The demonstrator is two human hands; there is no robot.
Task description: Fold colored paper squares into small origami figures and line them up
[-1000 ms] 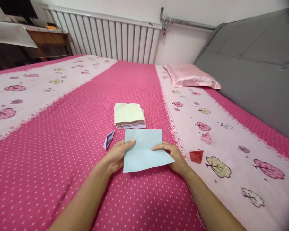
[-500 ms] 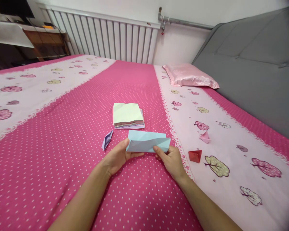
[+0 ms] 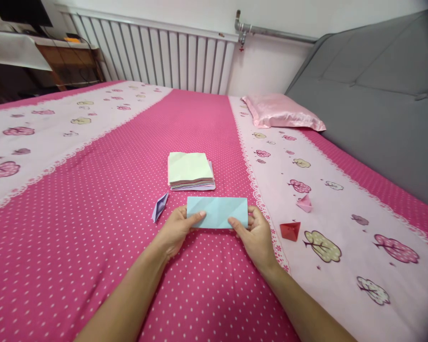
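A light blue sheet of paper [image 3: 217, 209], folded into a long rectangle with faint diagonal creases, is held between both hands just above the bed. My left hand [image 3: 178, 230] grips its left end, thumb lying on the front and fingers behind. At the right end, my right hand [image 3: 255, 232] pinches it the same way, with the thumb near the lower edge. Beyond the blue paper lies a stack of coloured paper [image 3: 189, 168], pale green sheet on top. To the left of it, close to my left hand, rests a small purple folded paper boat [image 3: 160, 207].
Right of my hands, a red folded paper piece [image 3: 290, 231] and a pink one [image 3: 304, 203] lie on the patterned bedsheet [image 3: 128, 190]. Farther back are a pink pillow [image 3: 283, 111], a grey headboard [image 3: 371, 76] and a white radiator [image 3: 157, 52].
The blue paper's two offset layers now line up as one flat, even rectangle. My left thumb has come onto its front face, and the right hand has shifted slightly.
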